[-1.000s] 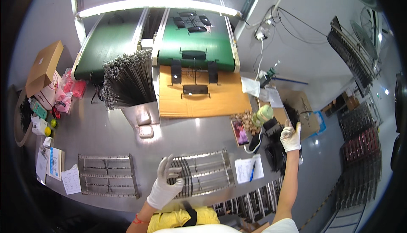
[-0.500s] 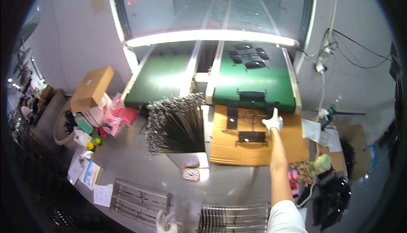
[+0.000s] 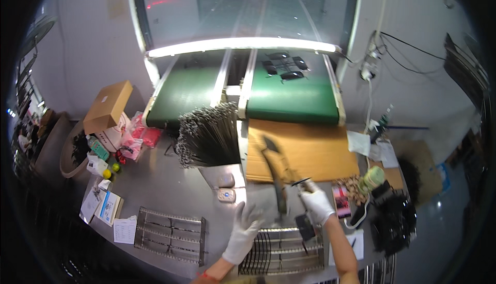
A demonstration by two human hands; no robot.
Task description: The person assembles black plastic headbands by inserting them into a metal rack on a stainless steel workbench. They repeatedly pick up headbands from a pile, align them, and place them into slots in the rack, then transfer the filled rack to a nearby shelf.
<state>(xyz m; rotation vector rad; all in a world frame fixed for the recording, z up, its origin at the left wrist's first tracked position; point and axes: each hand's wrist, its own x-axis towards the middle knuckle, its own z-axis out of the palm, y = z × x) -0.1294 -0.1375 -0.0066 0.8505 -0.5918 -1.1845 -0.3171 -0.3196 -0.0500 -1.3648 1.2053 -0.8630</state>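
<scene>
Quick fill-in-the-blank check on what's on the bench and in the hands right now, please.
1. Both hands wear ____ gloves.
2. The right hand holds a long dark ____ piece, blurred.
3. The left hand is open above a wire ____.
4. The two conveyor belts are ____ in colour.

Missing words: white; metal; rack; green

The right hand (image 3: 316,205), in a white glove, grips one end of a long, dark, flat part (image 3: 276,173) that appears motion-blurred. The part slants up and to the left from the hand, over the near edge of the brown cardboard sheet (image 3: 315,150). A second dark blurred strip (image 3: 281,199) hangs just beside the hand, above the wire rack (image 3: 281,250).
</scene>
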